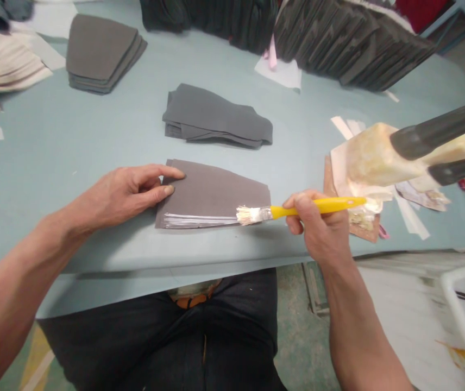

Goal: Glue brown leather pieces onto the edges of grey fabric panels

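My right hand is closed around the yellow handle of a paintbrush. The brush's pale bristles touch the near edge of a stack of grey fabric pieces, where a wet white strip runs along the layered edges. On the left end of this stack lies my left hand, its index finger and thumb apart and resting on the top piece. Just beyond is a second stack of darker grey pieces, untouched.
A pale, crusted container with dark handles stands at the right, beside paper scraps. Grey trapezoid pieces and cream pieces lie at the back left. Rows of dark pieces line the back of the light blue-green table.
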Motion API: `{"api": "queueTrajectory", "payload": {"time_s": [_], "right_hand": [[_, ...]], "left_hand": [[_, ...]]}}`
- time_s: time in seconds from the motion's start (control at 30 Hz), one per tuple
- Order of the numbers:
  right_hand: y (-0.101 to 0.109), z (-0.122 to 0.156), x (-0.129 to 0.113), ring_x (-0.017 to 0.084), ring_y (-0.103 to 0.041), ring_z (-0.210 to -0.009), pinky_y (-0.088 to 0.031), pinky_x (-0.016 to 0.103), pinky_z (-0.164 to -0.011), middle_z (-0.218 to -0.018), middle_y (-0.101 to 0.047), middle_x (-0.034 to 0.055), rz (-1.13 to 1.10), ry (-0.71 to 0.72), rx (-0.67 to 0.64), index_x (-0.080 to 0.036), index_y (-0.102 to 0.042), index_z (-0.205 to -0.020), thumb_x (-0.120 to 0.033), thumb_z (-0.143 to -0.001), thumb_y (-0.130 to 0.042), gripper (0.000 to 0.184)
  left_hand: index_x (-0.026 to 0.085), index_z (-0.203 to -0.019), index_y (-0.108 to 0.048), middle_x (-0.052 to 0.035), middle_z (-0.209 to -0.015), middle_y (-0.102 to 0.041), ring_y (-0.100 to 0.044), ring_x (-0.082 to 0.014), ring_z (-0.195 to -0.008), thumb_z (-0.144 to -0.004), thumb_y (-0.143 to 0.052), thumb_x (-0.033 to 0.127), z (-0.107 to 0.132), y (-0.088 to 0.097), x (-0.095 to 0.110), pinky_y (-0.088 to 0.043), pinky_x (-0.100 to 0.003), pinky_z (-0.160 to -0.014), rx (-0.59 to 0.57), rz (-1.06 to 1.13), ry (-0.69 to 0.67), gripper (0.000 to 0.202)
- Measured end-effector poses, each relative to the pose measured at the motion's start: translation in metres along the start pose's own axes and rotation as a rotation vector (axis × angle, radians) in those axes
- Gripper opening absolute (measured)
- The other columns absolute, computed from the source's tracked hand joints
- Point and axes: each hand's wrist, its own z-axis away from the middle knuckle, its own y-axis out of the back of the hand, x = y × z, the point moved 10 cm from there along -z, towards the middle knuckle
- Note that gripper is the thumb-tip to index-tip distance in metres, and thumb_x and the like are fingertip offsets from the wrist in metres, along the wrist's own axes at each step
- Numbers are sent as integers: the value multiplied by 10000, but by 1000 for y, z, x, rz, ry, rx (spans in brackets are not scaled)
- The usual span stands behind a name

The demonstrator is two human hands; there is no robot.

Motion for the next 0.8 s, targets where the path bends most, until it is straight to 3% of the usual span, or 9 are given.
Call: {"api": "queueTrajectory", "payload": {"time_s": [0.07,0.17,0.37,0.47,0.57,0.8], "right_hand": [[-5,0,10,87,-443,-452,-351,228,-455,-507,-522,-38,-7,-12,-60,-193,-716,-773,-708,-921,-746,536],[8,0,21,85,-450,-462,-352,223,-462,-515,-528,-37,6,-8,-49,-186,-718,-779,-678,-931,-754,517],[51,-5,21,86,-435,-439,-329,222,-427,-495,-498,-35,95,5,71,-183,-714,-735,-651,-906,-786,504],[61,-5,12,73,-386,-387,-288,220,-400,-448,-448,-52,41,26,164,-185,-698,-697,-629,-887,-810,495],[48,-2,2,66,-369,-366,-284,216,-387,-441,-439,-60,-40,52,209,-191,-680,-682,-632,-884,-812,502],[-23,12,4,71,-388,-341,-293,200,-358,-423,-436,-68,-99,-49,103,-181,-666,-702,-671,-907,-767,541]], "left_hand": [[288,-1330,-750,13,-619,-568,-490,-187,-574,-879,-643,626,0,0,-1,-371,-294,-560,4,-8,-2,573],[289,-1326,-751,9,-624,-573,-497,-192,-582,-893,-630,605,1,1,0,-372,-294,-563,8,-21,-7,550],[285,-1327,-756,9,-609,-562,-490,-195,-574,-893,-637,616,0,0,1,-362,-299,-555,0,-17,-7,559],[281,-1328,-754,8,-638,-592,-496,-190,-585,-903,-634,609,0,0,0,-369,-294,-567,7,-23,-11,550],[262,-1347,-739,12,-653,-601,-515,-185,-604,-928,-607,575,1,-1,2,-378,-288,-589,6,-41,-27,539],[224,-1400,-694,36,-680,-589,-500,-153,-628,-984,-549,513,6,-4,10,-372,-280,-647,-43,-83,-28,526]]}}
